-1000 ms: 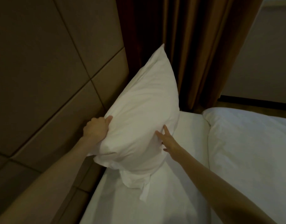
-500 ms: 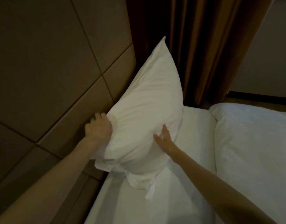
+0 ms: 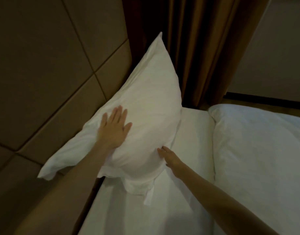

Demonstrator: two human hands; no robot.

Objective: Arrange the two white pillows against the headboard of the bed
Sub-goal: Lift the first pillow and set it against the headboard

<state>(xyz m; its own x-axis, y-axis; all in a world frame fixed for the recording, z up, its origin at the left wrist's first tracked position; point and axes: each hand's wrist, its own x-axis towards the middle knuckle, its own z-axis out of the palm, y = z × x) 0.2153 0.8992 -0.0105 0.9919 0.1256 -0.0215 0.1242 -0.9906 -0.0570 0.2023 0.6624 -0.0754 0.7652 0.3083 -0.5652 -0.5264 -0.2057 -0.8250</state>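
Observation:
One white pillow point(image 3: 146, 106) leans tilted against the padded brown headboard point(image 3: 49, 68), its far corner pointing up at the curtain. My left hand point(image 3: 114, 128) lies flat on the pillow's front face, fingers spread, holding nothing. My right hand point(image 3: 169, 157) touches the pillow's lower right edge with straight fingers, just above the white sheet point(image 3: 179, 192). A loose flap of the pillowcase hangs onto the sheet below. I see no second pillow in view.
A folded white duvet point(image 3: 258, 153) covers the bed on the right. Brown curtains point(image 3: 205, 48) hang behind the bed's far corner. A pale wall point(image 3: 278, 56) with a dark skirting strip stands at the far right.
My left hand let go of the pillow's left edge and moved onto its front face, now flat and open. The pillow has settled back against the headboard. My right hand slid slightly lower.

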